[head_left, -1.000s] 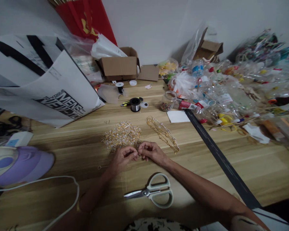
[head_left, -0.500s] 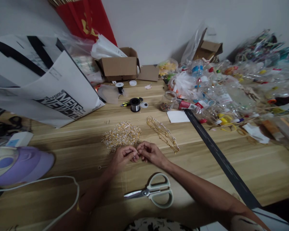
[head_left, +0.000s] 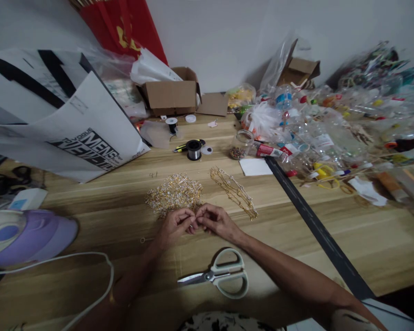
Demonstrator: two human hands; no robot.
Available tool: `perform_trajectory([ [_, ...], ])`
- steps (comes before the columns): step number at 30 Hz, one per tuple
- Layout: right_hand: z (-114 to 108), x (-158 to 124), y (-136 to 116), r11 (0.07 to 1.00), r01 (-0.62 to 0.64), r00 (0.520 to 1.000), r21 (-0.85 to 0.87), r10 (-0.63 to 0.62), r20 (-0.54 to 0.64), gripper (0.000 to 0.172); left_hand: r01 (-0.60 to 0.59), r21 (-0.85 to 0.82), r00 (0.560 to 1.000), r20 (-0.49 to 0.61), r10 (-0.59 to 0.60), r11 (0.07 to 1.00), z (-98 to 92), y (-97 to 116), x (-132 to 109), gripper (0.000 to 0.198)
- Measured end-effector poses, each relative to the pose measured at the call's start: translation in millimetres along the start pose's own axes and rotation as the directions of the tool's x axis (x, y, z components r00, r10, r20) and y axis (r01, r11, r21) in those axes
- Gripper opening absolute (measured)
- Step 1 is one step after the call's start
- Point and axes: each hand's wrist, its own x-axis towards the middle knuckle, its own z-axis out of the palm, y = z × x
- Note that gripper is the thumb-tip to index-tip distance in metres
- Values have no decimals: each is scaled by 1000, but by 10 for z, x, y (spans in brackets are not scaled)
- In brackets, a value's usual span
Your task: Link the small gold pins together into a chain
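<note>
My left hand (head_left: 177, 225) and my right hand (head_left: 218, 221) meet fingertip to fingertip over the wooden table. Both are closed in a pinch; whatever lies between the fingers is too small to make out. Just beyond them spreads a heap of gold and silver beaded pieces (head_left: 174, 192). To the right of the heap lie gold beaded chains (head_left: 232, 193), stretched out in a loose strand. A pair of scissors (head_left: 215, 274) with pale handles rests on the table below my hands, blades pointing left. Thin thread (head_left: 177, 264) hangs or lies below my left hand.
A spool of silver wire (head_left: 193, 151) and a glass jar of beads (head_left: 241, 146) stand farther back. A black strip (head_left: 317, 225) runs along the right. Plastic bottles (head_left: 317, 133) pile up behind it. At left are a white paper bag (head_left: 89, 119) and a purple object (head_left: 44, 234).
My fingertips have shifted very slightly against each other. The heap, chains and scissors stay where they were.
</note>
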Motion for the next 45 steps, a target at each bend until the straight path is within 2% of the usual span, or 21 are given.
perform_trajectory([
  [7, -14, -7, 56, 999, 22, 1000, -47, -21, 10, 26, 16, -32, 1000, 3, -16, 999, 1, 30, -6, 33],
  [18, -16, -16, 95, 983, 143, 990, -113, -143, 5, 24, 11, -38, 1000, 23, -10, 999, 12, 3, -7, 32],
  [25, -31, -3, 68, 952, 202, 977, -232, -211, -15, 23, 9, -30, 1000, 27, -8, 1000, 6, -19, 0, 28],
  [32, -40, -5, 84, 960, 188, 981, -209, -195, -16, 21, -8, -15, 999, 38, 9, 1000, 10, -19, -9, 27],
  [38, -43, 0, 95, 959, 164, 984, -233, -175, -28, 22, -38, 55, 999, 31, 36, 998, 24, 77, -35, 29],
  [45, -22, -22, 82, 934, 182, 981, -306, -194, -9, 15, -62, 140, 996, -51, 70, 988, 46, 29, -27, 29],
])
